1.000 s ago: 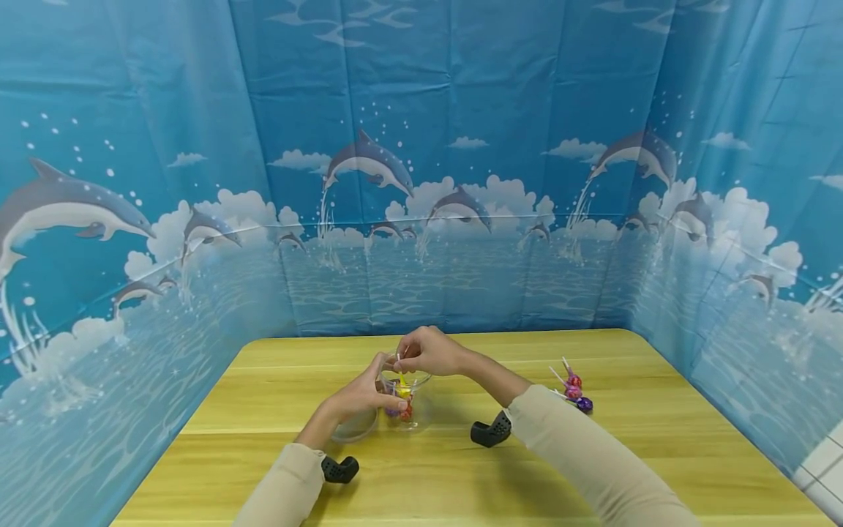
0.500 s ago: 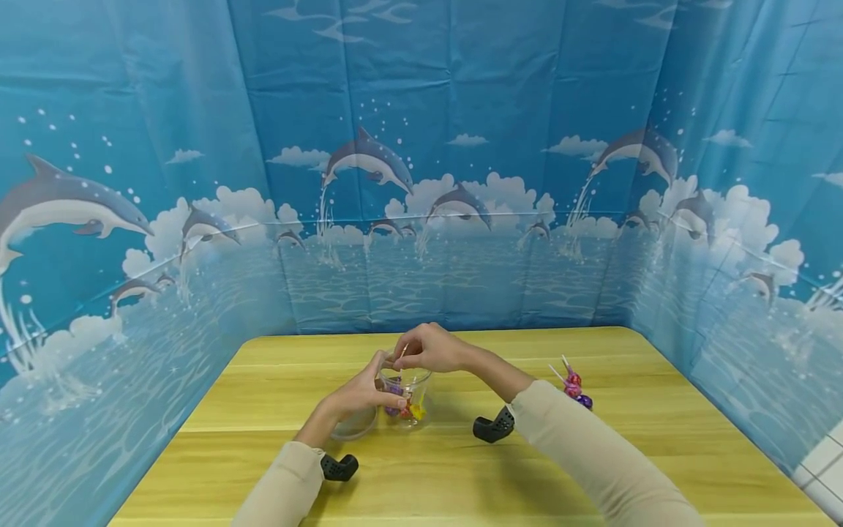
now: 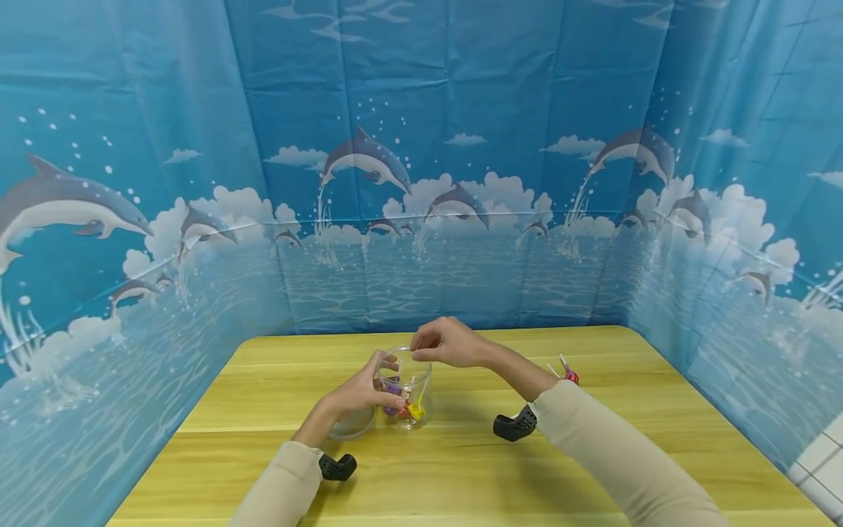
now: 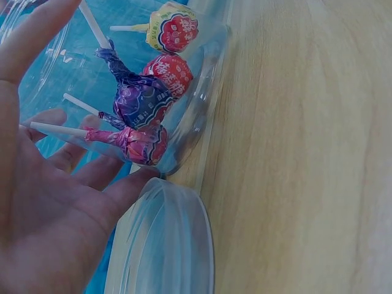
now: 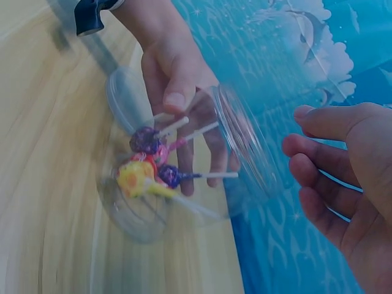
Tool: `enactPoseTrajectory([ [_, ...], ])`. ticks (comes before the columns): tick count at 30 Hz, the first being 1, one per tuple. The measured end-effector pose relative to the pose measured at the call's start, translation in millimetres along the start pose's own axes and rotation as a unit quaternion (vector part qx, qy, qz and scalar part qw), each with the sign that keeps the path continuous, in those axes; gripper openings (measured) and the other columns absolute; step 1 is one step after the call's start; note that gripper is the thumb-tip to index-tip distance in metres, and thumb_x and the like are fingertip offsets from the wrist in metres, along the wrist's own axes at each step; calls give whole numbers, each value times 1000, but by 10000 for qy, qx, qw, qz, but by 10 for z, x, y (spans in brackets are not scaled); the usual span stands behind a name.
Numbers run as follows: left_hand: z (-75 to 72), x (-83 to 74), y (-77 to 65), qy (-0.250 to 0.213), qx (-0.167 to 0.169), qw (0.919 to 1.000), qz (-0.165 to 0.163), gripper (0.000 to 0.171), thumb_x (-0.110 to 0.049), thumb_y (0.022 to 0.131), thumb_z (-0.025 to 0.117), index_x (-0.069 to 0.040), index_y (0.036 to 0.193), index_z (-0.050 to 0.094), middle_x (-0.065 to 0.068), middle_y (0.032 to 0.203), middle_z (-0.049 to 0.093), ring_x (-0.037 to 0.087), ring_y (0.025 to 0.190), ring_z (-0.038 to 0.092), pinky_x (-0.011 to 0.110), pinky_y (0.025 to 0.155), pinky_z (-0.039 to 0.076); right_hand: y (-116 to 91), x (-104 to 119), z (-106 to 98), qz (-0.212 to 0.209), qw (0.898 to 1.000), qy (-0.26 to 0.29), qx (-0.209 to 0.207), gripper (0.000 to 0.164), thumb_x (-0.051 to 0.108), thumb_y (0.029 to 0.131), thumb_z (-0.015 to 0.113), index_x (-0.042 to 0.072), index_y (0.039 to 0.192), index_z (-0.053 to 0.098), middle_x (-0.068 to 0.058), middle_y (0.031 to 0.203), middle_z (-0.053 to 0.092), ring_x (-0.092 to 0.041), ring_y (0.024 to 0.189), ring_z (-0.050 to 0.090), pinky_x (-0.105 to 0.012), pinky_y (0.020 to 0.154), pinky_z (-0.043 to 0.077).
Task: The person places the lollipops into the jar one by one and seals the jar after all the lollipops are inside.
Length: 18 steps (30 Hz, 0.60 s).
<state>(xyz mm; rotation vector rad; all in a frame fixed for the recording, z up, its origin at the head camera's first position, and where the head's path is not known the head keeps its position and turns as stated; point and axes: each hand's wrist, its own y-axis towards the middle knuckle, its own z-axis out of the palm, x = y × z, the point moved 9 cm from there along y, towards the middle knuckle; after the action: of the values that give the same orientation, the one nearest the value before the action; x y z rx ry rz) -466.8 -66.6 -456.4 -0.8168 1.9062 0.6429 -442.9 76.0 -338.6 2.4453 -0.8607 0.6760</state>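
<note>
The clear plastic cup [image 3: 405,388] with wrapped lollipops in it stands near the middle of the yellow wooden bench [image 3: 593,468], and my left hand [image 3: 358,395] grips its side from about nine o'clock, fingers and thumb curled round the wall. Through the wall, in the left wrist view, I count a purple-wrapped lollipop [image 4: 141,101], a red one [image 4: 168,72], a pink one [image 4: 141,144] and a yellow-and-red one [image 4: 173,27], sticks pointing up toward the rim.

My right hand [image 3: 450,342] hovers just over the cup's rim at about one o'clock, its fingers loosely bent and holding nothing. A second ago it pinched a white stick and held a yellow lollipop in the mouth of the cup; now that lollipop lies at the bottom with the others and my hand has lifted clear and drifted right. I judge that one drop is finished.

Just beside the cup at seven o'clock lies a clear round plastic lid [image 4: 165,245], flat on the bench. Out at three o'clock, well apart from the cup, a few more wrapped lollipops [image 3: 570,375] peek from behind my right forearm. Blue dolphin-printed sheets [image 3: 421,183] wall the bench on three sides.
</note>
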Motion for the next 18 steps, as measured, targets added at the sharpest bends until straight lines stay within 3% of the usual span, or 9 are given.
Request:
enactPoseTrajectory([
  [7,1,16,11,5,-41,10000,-1,83,-29,92,79,-7,153,27,19,152,37,32,118,54,53,98,46,-175,-95,-149,205,9997,43,-99,15,18,102,69,7,110,76,-2,96,75,-15,87,71,-34,82,56],
  [16,0,13,2,-71,-39,10000,10,78,-24,92,79,-10,150,30,19,152,37,31,118,56,51,97,48,-474,-264,-376,395,9986,88,-332,14,16,102,69,7,109,76,-5,100,75,-32,95,71,-38,82,57],
  [18,-4,5,-5,-55,-50,10000,30,77,-24,92,80,-10,150,30,18,152,38,31,119,56,50,97,48,-551,-314,-427,435,9983,41,-378,14,16,102,69,6,110,75,-6,101,75,-30,94,71,-38,82,57],
])
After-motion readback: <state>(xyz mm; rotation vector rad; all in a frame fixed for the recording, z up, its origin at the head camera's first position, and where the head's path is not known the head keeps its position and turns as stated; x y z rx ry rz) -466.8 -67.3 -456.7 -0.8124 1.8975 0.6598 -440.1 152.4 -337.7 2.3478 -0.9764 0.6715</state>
